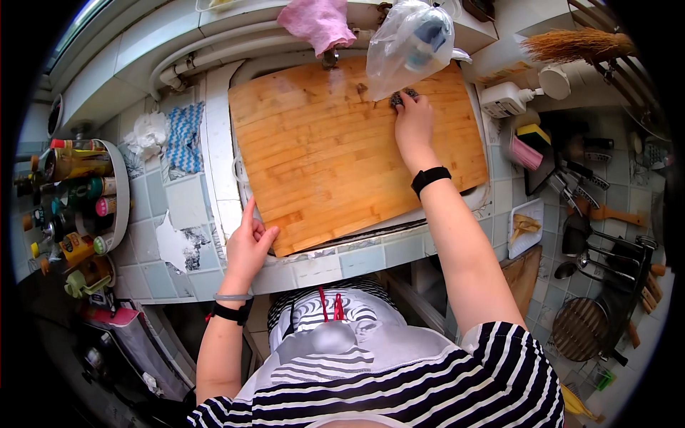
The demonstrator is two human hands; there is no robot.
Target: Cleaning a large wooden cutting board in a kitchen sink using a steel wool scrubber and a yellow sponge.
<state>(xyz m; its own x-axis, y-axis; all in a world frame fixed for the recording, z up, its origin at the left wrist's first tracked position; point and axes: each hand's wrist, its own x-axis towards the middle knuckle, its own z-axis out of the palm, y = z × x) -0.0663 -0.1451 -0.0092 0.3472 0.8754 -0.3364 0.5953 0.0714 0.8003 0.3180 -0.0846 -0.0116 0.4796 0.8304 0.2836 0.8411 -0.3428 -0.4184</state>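
Observation:
A large wooden cutting board [342, 157] lies tilted over the sink [244, 203]. My right hand [416, 128] is closed on a dark steel wool scrubber [404, 98], pressed to the far right part of the board. My left hand [247, 242] holds the board's near left corner, index finger along the side edge and thumb by the front edge; its other fingers are partly hidden. Beyond the scrubber hangs a clear plastic bag [410, 50] with something blue and white inside. A pink cloth [317, 25] drapes over the tap [330, 58] behind the board.
At left sit a rack of bottles [118, 192], a blue-and-white cloth [185, 138] and crumpled white plastic [148, 135]. To the right are a white pump bottle [505, 100], a yellow sponge [533, 133], knives [579, 178], hanging utensils [606, 264] and a straw brush [578, 45].

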